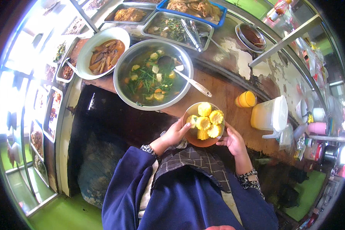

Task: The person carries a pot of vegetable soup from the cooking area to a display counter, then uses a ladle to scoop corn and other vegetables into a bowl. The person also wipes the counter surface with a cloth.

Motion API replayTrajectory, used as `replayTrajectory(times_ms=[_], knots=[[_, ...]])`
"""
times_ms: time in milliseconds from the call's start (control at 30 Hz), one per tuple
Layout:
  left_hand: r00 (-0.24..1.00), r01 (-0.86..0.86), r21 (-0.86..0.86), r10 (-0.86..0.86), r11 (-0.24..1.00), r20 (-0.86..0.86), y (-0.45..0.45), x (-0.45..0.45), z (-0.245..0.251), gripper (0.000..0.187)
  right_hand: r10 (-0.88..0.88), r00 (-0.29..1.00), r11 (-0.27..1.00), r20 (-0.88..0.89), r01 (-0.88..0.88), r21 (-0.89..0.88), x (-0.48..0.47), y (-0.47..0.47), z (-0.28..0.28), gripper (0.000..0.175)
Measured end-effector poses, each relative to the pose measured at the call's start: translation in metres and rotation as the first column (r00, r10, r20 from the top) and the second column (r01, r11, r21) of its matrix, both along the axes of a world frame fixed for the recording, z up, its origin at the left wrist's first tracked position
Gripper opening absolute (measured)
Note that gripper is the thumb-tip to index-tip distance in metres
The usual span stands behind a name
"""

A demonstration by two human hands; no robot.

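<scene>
Between my two hands is a round brown bowl point(201, 142), held in front of my apron. Several chunks of yellow corn on the cob point(203, 123) are heaped in it. My left hand point(175, 133) grips the bowl's left side, thumb over the rim. On the opposite side, my right hand point(233, 139) supports the bowl with its fingers at the edge. Just beyond stands a large metal basin point(119, 86) of vegetable soup with greens, tofu and corn pieces. A ladle point(195, 84) rests in the soup, its handle over the basin's right rim.
Left of the basin is a white bowl point(82, 61) of brown stew. Behind lie a metal tray point(149, 28) of greens with tongs point(191, 34) and a blue tray point(222, 21) of fried food. A glass of orange drink point(245, 99) and a lidded plastic container point(267, 113) stand right.
</scene>
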State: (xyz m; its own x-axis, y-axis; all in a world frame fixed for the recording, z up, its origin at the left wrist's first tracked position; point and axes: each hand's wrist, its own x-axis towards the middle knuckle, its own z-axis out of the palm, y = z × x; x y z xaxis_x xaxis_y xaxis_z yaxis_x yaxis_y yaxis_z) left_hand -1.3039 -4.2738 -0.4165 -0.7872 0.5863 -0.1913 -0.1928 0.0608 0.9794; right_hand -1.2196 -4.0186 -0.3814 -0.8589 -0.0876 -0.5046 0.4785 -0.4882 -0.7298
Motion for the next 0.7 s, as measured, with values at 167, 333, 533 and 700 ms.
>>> replayTrajectory(times_ms=[167,333,533,700], knots=[[0.96,-0.184,-0.286,0.11,0.94,-0.257,0.024,-0.014,-0.01,0.048,0.01,1.0,0.999,-0.017,-0.009,0.053,-0.033,0.021,-0.017,0.048],[0.879,-0.415,-0.347,0.272,0.841,-0.391,0.047,-0.036,-0.025,0.041,-0.009,1.0,0.993,-0.029,0.013,0.121,-0.066,0.032,-0.028,0.045],[0.831,-0.519,-0.239,0.419,0.82,-0.365,0.049,-0.037,-0.028,0.042,0.092,0.995,0.714,-0.048,-0.032,0.699,-0.089,0.04,-0.02,0.046],[0.959,-0.28,-0.421,0.234,0.863,-0.16,-0.002,-0.018,-0.01,0.047,0.37,0.85,0.478,-0.374,0.171,0.862,-0.118,0.005,0.033,0.036]])
